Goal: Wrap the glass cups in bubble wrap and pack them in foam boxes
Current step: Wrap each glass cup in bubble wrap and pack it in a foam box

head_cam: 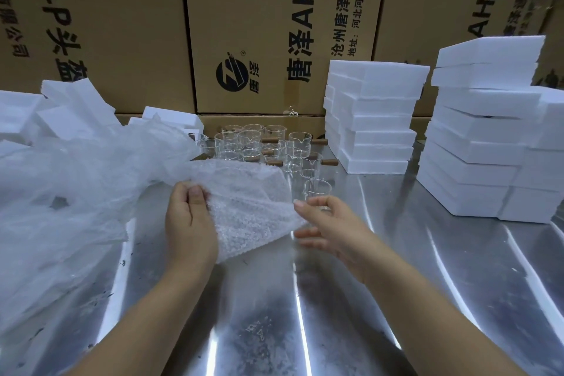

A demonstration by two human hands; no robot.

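My left hand point(189, 223) pinches the pimpled, translucent bubble wrap point(250, 207) at its left edge; my right hand point(329, 223) is spread open at its right corner. The sheet runs left-right, just nearer than the clear glass cups point(265, 143).

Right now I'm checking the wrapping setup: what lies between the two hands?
The bubble wrap sheet lies between the left hand and the right hand, as the head view shows.

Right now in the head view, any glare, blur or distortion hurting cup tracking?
Head view: bright glare streaks on the steel table; right hand slightly motion-blurred; glass cups low-contrast against reflections; cartons bow from wide-angle distortion; left hand and bubble wrap sharp.
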